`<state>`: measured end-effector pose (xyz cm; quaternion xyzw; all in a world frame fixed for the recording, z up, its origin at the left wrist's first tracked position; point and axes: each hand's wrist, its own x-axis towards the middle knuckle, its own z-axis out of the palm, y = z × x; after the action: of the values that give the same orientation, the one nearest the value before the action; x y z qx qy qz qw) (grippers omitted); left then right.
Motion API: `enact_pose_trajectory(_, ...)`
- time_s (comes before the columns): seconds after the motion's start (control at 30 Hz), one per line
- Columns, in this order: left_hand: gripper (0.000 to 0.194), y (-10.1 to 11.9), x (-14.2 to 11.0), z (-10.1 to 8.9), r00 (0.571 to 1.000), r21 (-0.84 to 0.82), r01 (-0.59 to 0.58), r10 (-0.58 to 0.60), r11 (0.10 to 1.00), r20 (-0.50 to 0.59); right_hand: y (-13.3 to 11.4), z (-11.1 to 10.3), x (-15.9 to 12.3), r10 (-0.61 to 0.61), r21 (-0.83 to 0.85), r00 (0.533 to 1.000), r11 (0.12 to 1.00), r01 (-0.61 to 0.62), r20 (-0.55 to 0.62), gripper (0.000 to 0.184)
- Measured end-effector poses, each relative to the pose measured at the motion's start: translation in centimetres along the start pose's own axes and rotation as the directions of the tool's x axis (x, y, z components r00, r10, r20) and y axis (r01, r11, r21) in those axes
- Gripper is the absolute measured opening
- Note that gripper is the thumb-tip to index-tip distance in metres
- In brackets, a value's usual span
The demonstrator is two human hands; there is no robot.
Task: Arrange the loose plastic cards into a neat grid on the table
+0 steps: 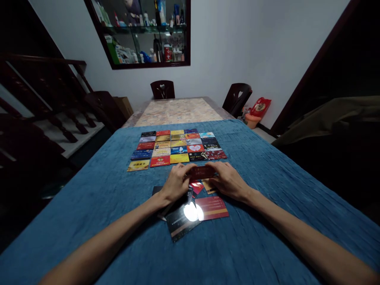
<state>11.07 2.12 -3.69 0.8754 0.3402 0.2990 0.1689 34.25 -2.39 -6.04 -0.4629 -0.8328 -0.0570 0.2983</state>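
Between my two hands a dark red card (202, 172) is held up by its left and right ends, its face tilted toward me. My left hand (177, 181) pinches the left end, and my right hand (229, 179) grips the right end. Below them lies a loose pile: a black card (181, 223) with a bright glare, a red card (214, 207) with a gold stripe, and a gold card (208, 186), partly hidden by my right hand. Beyond my hands, several cards lie in close rows, among them a yellow card (179, 158) and a heart card (195, 148).
A blue cloth (267, 221) covers the near part of the table; its far part shows a patterned top (184, 110). Dark wooden chairs (162, 90) stand around the far end. A glass-shelved cabinet (148, 66) is set in the wall. A red bag (260, 107) sits at the right.
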Motion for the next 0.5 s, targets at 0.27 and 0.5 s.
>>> enact_pose_trajectory(0.27, 0.048, -0.12, -0.1, 0.24, 1.0, -0.009, -0.017, 0.017, 1.0, -0.018, -0.12, -0.11, 0.02, -0.043, -0.129, 0.998, 0.991, 0.036, -0.056, 0.04)
enact_pose_trajectory(0.5, 0.05, -0.18, -0.27, 0.26, 0.996, 0.011, -0.075, 0.075, 0.997, -0.039, -0.75, -0.73, 0.21, -0.083, -0.152, 0.982, 0.987, 0.057, -0.171, 0.038)
